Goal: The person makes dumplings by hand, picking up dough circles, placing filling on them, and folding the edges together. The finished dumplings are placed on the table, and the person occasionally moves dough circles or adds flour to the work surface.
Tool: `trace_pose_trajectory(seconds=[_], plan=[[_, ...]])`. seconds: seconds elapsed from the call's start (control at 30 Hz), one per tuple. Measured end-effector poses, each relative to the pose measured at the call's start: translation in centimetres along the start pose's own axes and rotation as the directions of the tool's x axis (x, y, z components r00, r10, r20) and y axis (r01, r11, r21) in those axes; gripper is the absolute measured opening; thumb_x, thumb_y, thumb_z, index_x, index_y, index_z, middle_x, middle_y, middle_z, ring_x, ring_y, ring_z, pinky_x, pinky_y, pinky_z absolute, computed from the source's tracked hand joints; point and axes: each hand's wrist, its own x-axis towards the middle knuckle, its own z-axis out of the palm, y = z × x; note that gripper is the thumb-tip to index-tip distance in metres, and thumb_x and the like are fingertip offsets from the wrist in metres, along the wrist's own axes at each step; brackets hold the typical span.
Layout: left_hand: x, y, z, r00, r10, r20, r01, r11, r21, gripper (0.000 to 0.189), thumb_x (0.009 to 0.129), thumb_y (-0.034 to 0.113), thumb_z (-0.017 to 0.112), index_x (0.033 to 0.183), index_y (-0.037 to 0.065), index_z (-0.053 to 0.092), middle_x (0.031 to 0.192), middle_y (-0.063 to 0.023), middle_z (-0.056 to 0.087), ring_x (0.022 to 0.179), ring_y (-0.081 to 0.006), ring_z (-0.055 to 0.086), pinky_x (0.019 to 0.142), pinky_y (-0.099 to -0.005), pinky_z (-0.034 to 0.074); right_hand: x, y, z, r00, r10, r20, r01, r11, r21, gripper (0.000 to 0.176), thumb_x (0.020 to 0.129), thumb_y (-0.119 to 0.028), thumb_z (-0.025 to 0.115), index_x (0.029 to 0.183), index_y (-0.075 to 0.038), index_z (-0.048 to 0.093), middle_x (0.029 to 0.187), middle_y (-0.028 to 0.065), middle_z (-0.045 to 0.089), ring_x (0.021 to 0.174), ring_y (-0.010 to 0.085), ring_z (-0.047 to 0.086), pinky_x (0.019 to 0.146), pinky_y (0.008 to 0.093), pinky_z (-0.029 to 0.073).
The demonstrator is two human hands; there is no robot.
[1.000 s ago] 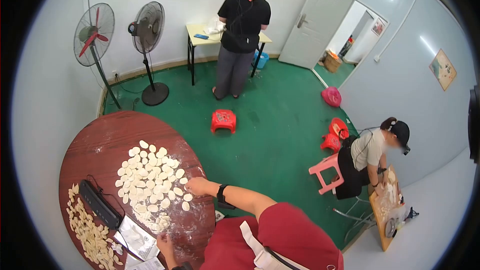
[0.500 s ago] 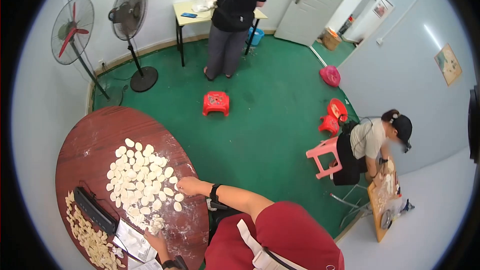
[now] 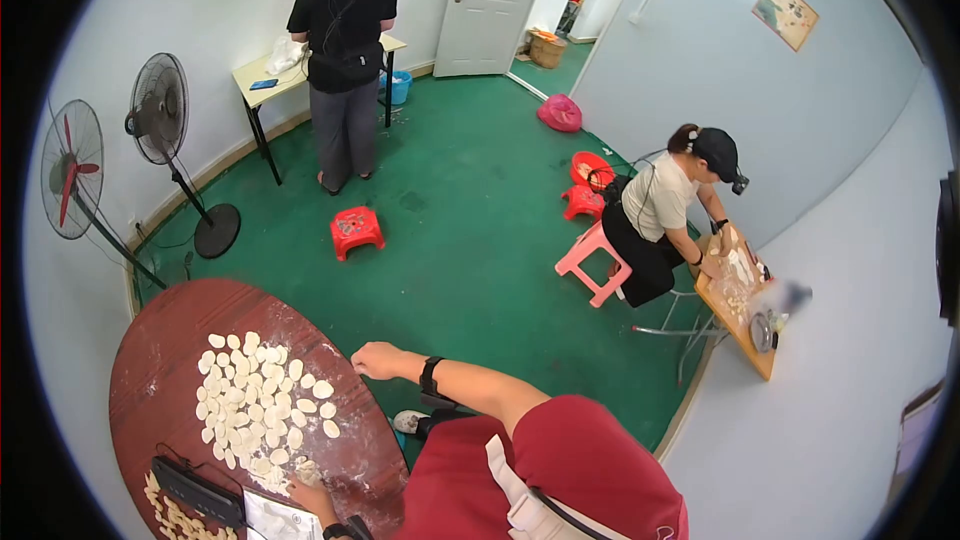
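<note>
Many flat, pale dough discs (image 3: 255,400) lie spread over a round dark red wooden table (image 3: 170,340) dusted with flour. My left hand (image 3: 312,496) is low at the table, beside a small floury heap of dough pieces (image 3: 304,470); its fingers are too small to make out. My right hand (image 3: 376,360), its fingers curled together, hangs at the table's right edge, over the green floor; whether anything is in it is hidden. Black bands are on both wrists.
A black device (image 3: 198,492), white papers (image 3: 270,517) and smaller dough pieces (image 3: 175,520) are at the table's lower left. Two fans stand left. A red stool (image 3: 357,231) is on the floor. One person stands at a back table; another sits at a wooden table on the right.
The view has swung right and up. My right hand has moved off the discs to the table's edge. The seated person's hands have shifted on their table.
</note>
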Motion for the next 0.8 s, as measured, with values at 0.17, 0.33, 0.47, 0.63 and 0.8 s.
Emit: trace_pose_trajectory(seconds=[0.17,0.33,0.47,0.63,0.8], plan=[[-0.1,-2.4,1.0,0.995,0.089,-0.052,-0.093,0.993,-0.068,0.08,0.071,0.005,0.078,0.145,0.001,0.047,0.124,-0.0274,0.051,0.115,-0.0467,0.052,0.101,-0.052,0.043,-3.3,0.0,-0.7,0.998,0.07,-0.006,-0.069,0.996,0.062,0.018,0.091,-0.021,0.062,0.094,-0.008,0.074,0.094,0.0139,0.075,0.093,0.0363,0.071,0.082,0.0483,0.055],[0.6,-3.8,1.5,0.986,0.156,-0.062,-0.161,0.983,-0.083,0.078,0.072,0.0,0.074,0.145,0.0,0.047,0.122,-0.0275,0.055,0.115,-0.0475,0.053,0.102,-0.052,0.043,-4.5,0.0,-0.6,0.997,0.07,-0.018,-0.068,0.995,0.068,0.017,0.092,-0.017,0.06,0.095,-0.007,0.073,0.093,0.0127,0.076,0.09,0.0335,0.072,0.082,0.0453,0.054],[0.6,-4.2,2.1,0.984,0.176,-0.039,-0.18,0.955,-0.234,0.075,0.074,-0.001,0.071,0.144,-0.003,0.046,0.129,-0.0292,0.056,0.12,-0.0468,0.054,0.106,-0.0495,0.042,-4.5,-0.3,-0.6,0.998,0.059,-0.005,-0.059,0.996,0.061,0.017,0.092,-0.017,0.06,0.095,-0.007,0.074,0.093,0.0127,0.076,0.091,0.0337,0.072,0.082,0.045,0.054],[-0.4,-3.5,2.5,0.987,0.146,-0.067,-0.161,0.912,-0.379,0.076,0.077,0.002,0.071,0.147,-0.006,0.041,0.132,-0.0293,0.056,0.123,-0.0455,0.053,0.109,-0.0469,0.041,-4.0,-1.9,-0.9,0.999,0.034,0.008,-0.034,0.999,0.022,0.017,0.093,-0.02,0.062,0.096,-0.007,0.073,0.093,0.0138,0.075,0.091,0.0348,0.071,0.082,0.0455,0.054],[-0.7,-3.7,4.3,0.983,0.125,-0.132,-0.163,0.928,-0.334,0.075,0.077,0.004,0.071,0.145,-0.006,0.04,0.126,-0.0288,0.058,0.118,-0.0458,0.054,0.103,-0.049,0.043,-3.7,-3.2,-1.7,0.999,0.041,0.02,-0.042,0.997,0.059,0.016,0.091,-0.019,0.063,0.095,-0.007,0.074,0.094,0.015,0.075,0.093,0.036,0.071,0.082,0.0473,0.055]])
